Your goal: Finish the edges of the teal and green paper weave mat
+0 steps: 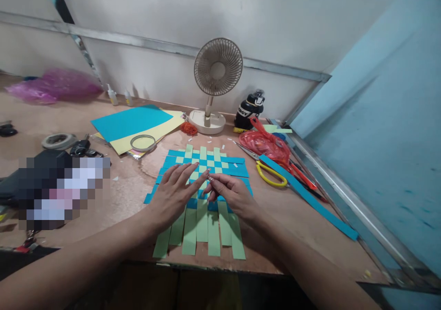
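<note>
A mat woven from blue and light green paper strips [202, 227] lies on the table in front of me, the green ends hanging loose towards the near edge. My left hand [175, 190] is laid over its left half, palm down with the fingers stretched out. Over the right half, my right hand [231, 193] is closed in a pinch, its fingertips close to the left thumb. Whatever is in that pinch is too small to make out. The hands hide part of the weave. A tiny white scrap [235, 165] rests on a blue strip at the right.
Yellow-handled scissors [272, 174] and a loose blue strip [310, 200] lie right, beside a red plastic bundle [265, 144]. Behind stand a small fan [218, 66] and a black bottle [248, 110]. Paper sheets [132, 122] and tape rolls [143, 143] are left.
</note>
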Demonstrator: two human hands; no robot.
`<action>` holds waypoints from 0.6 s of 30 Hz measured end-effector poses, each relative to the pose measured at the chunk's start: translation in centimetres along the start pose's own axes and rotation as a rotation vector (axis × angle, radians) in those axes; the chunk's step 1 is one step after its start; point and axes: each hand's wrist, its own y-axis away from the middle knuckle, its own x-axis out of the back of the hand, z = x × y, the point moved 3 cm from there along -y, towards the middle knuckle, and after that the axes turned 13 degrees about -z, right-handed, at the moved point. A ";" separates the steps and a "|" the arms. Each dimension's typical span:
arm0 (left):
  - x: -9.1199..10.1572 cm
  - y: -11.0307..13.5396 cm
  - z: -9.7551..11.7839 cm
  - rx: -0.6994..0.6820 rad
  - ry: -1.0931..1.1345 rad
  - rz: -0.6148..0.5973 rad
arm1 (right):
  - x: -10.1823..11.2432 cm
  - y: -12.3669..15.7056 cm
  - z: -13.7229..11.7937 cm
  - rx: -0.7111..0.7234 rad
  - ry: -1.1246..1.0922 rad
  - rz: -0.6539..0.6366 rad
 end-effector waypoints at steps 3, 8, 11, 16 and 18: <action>0.3 0.0 0.1 0.004 -0.050 0.010 | -0.1 0.1 -0.1 -0.009 -0.025 0.003; 0.5 0.1 0.4 0.002 -0.108 0.024 | -0.1 0.1 -0.2 -0.011 -0.047 -0.004; 0.6 0.1 0.5 -0.004 -0.149 0.024 | -0.1 0.2 -0.2 -0.012 -0.058 -0.012; 0.9 0.1 0.7 -0.013 -0.182 0.044 | 0.0 0.1 0.1 -0.008 -0.088 -0.027; 1.0 0.1 0.7 -0.015 -0.188 0.046 | 0.1 0.0 0.2 -0.013 -0.099 -0.028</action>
